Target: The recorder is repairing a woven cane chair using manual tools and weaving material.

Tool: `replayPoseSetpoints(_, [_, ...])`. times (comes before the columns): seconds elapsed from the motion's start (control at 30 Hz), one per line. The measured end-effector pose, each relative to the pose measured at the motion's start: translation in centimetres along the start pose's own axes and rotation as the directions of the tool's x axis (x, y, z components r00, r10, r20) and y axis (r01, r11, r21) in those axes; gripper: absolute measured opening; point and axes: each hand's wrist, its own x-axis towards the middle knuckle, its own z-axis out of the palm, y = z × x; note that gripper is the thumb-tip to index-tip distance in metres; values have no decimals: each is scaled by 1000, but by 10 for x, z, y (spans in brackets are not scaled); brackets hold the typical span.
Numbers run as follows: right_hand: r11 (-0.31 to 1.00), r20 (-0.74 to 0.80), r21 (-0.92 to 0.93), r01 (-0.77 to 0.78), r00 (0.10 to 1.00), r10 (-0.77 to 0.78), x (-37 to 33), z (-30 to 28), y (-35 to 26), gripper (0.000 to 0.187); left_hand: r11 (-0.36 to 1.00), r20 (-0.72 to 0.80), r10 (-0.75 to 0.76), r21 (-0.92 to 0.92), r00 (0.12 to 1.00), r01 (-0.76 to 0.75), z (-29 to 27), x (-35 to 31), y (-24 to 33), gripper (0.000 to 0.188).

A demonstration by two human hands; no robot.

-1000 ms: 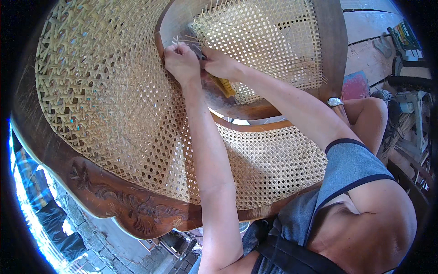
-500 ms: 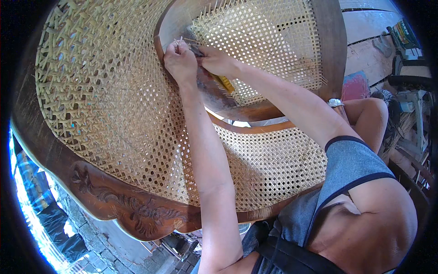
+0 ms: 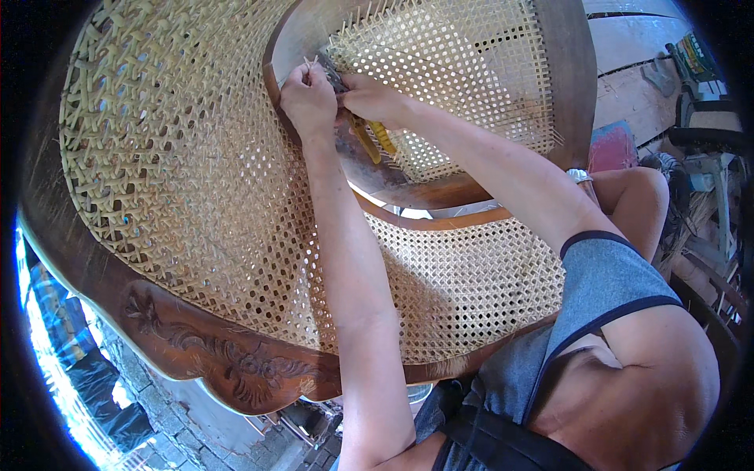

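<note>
My left hand [image 3: 309,102] is closed at the inner left edge of the wooden seat frame [image 3: 569,94], pinching pale cane strands [image 3: 311,61] whose tips stick up past the fingers. Close beside it, my right hand [image 3: 375,100] grips pliers with yellow handles [image 3: 366,143]. The handles stand apart below the palm, and the dark jaws point toward the left hand; exactly what they touch is hidden. Woven cane [image 3: 440,71] fills most of the frame's opening, with loose strand ends along its edges.
A cane-covered chair back [image 3: 181,180] curves round on the left, its dark wooden rim carved with flowers [image 3: 243,357]. Another cane panel [image 3: 471,290] lies under my arms. A red box [image 3: 613,147], a sandal [image 3: 658,77] and stacked items stand at the right.
The pliers' yellow handles have spread apart and swung slightly left, so both now show. My left hand has shifted a little up and left, still pinching the strands.
</note>
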Motion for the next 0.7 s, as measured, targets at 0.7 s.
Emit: replayPoseSetpoints(0.7, [861, 266, -475, -181, 904, 336, -224, -43, -44, 25, 749, -181, 435, -472, 882, -466, -189, -81, 204, 10])
